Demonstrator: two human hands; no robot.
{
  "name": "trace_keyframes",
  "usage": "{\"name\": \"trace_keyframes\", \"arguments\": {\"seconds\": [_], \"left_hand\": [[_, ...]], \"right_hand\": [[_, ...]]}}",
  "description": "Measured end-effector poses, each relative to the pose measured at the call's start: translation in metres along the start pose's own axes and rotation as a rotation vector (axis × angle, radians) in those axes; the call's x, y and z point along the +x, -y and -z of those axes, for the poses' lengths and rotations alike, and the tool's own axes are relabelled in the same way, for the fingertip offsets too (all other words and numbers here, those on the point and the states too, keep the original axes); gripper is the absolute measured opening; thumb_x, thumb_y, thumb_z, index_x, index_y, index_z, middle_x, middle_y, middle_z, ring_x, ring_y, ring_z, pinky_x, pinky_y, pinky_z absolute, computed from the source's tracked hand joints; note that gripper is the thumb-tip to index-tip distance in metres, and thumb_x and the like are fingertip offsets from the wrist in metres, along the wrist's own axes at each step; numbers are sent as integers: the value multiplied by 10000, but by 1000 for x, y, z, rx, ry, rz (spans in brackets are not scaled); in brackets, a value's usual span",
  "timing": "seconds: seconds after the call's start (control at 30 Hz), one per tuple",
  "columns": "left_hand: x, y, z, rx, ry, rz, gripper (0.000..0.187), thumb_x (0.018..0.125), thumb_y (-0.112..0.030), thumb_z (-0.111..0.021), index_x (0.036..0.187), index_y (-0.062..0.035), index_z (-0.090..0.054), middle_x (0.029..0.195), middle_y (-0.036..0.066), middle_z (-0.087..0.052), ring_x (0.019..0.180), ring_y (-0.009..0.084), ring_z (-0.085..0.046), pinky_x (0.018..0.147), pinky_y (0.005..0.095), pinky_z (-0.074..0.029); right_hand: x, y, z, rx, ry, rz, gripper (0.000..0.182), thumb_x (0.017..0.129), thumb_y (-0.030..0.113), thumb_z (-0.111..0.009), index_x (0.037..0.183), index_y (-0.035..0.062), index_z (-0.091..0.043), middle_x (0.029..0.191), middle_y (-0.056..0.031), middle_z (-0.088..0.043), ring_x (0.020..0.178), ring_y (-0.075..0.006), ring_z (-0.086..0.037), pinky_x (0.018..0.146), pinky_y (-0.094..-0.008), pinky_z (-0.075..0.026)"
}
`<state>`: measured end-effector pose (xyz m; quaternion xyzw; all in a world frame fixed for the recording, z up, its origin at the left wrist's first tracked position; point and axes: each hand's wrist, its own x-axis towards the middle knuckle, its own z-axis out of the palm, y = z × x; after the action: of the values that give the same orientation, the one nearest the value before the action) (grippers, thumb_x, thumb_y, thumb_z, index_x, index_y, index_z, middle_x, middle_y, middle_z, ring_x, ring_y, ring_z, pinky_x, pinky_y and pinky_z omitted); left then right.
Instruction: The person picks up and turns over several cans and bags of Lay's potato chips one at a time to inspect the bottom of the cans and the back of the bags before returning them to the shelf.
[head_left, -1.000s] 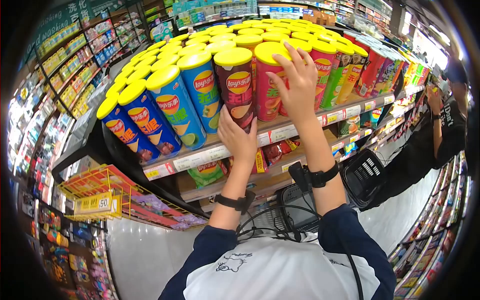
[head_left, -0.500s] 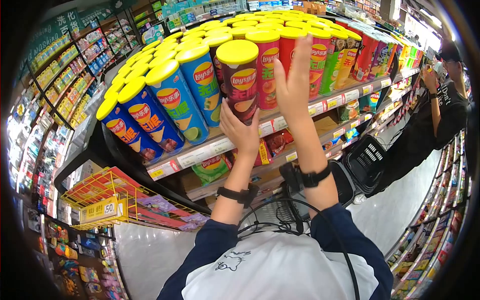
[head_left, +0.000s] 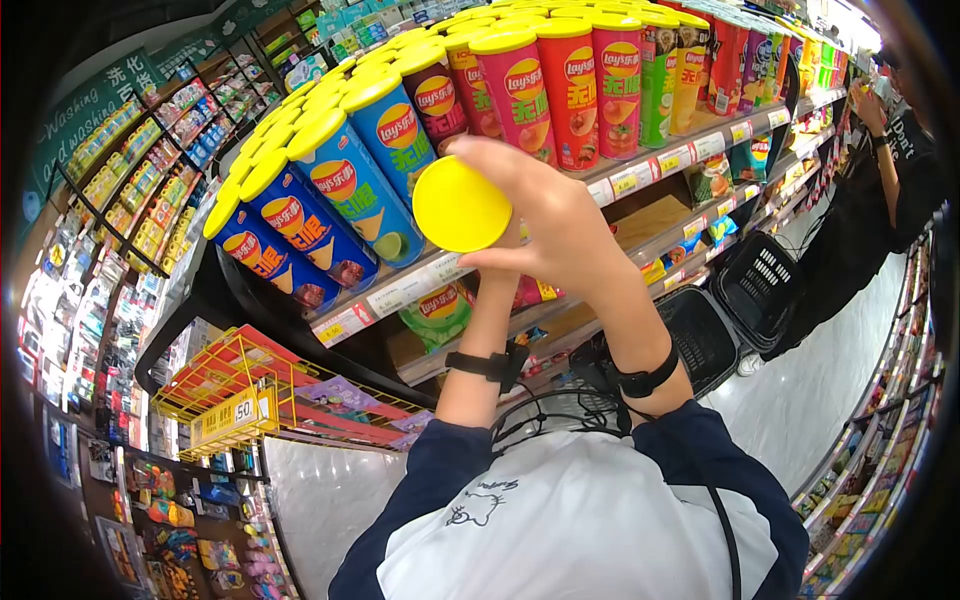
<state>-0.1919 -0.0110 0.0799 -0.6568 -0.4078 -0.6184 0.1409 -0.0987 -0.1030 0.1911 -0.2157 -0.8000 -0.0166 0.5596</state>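
Yellow-lidded canister (head_left: 460, 208) is off the shelf surface, held up in front of the shelf (head_left: 405, 289), left-of-centre stretch of its front edge, tilted with the lid toward the camera. Body mostly hidden.

Right hand (head_left: 562, 215): fingers curled over the far side of the lid, thumb on the near side, pinching the rim between them. Left hand (head_left: 499, 280): below and behind the right one, mostly hidden; can't tell how its fingers sit or whether they touch the canister.

About it: light-blue Lay's canisters (head_left: 362, 200) just to the left, dark maroon Lay's canister (head_left: 436, 98) behind, pink Lay's canister (head_left: 522, 92) and red Lay's canister (head_left: 570, 95) to the right along the front edge. Green chip bag (head_left: 438, 315) on the level below. Yellow wire rack (head_left: 222, 405) by the shelf's left corner, black shopping basket (head_left: 762, 280) right, another person (head_left: 880, 170) at far right.

Step, by my read: canister in hand, being handled clear of the row. Any move from here calls for a firm rim hold, bottom supported, neighbours not knocked.
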Motion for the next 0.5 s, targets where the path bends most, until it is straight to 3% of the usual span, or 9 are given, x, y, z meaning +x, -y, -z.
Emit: {"name": "trace_keyframes", "arguments": {"seconds": [0.1,0.13,0.23,0.3,0.37,0.4,0.43,0.47,0.5], "left_hand": [[-4,4,-1,-109,-43,0,754,648,-266,-757,1255,-73,-353,1272,176,-393,1149,360,-392,942,455,-314],[-5,4,0,-165,-77,-6,758,642,-263,-760,1254,-75,-355,1278,173,-393,1156,359,-390,949,455,-313],[-1,-2,13,-331,-140,-55,771,624,-257,-771,1252,-80,-361,1294,166,-391,1174,354,-383,971,454,-311],[7,-19,43,-301,-62,-133,828,555,-227,-814,1242,-87,-374,1301,165,-379,1170,342,-391,960,434,-339],[10,-37,67,-290,-23,-142,895,519,-166,-839,1265,-89,-352,1295,134,-389,1149,294,-428,965,379,-351],[8,-42,73,-290,-44,-107,971,490,-209,-854,1285,-92,-310,1299,142,-378,1147,289,-430,968,375,-357],[7,-50,78,-440,-68,-54,976,490,-208,-854,1285,-95,-299,1296,147,-373,1153,286,-422,967,378,-364],[8,-60,81,-588,-93,-1,981,490,-207,-855,1284,-98,-288,1293,152,-367,1160,283,-414,967,381,-371],[9,-70,85,-734,-118,52,987,490,-206,-855,1284,-101,-278,1290,158,-361,1166,280,-406,966,384,-378]], "right_hand": [[-9,10,7,-116,29,29,694,570,227,-790,1179,59,-501,1191,-167,-513,1055,-341,-528,889,-369,-445],[-10,14,12,-93,-19,47,637,590,197,-777,1152,37,-527,1181,-174,-517,1031,-309,-554,889,-362,-446],[-23,7,40,-30,-199,117,693,559,200,-778,1177,43,-507,1175,-170,-512,995,-289,-570,824,-336,-487],[-41,-1,54,361,-401,-138,676,605,198,-743,1197,3,-483,1214,-153,-493,1052,-243,-542,888,-327,-449],[-45,-9,68,486,-624,-273,696,677,313,-715,1226,-18,-444,1230,-129,-477,1083,-219,-518,912,-342,-433],[-48,-12,73,600,-679,-320,731,698,396,-683,1240,-20,-424,1221,-131,-482,1084,-218,-517,907,-344,-434],[-51,-15,77,714,-734,-370,775,718,480,-652,1255,-22,-405,1213,-132,-488,1084,-216,-516,902,-347,-436],[-62,-28,77,806,-776,-338,710,766,551,-567,1225,24,-441,1193,-97,-510,1064,-207,-526,875,-333,-443],[-66,-33,77,912,-846,-398,655,785,541,-544,1203,45,-459,1186,-83,-516,1055,-206,-530,869,-335,-442]]}}
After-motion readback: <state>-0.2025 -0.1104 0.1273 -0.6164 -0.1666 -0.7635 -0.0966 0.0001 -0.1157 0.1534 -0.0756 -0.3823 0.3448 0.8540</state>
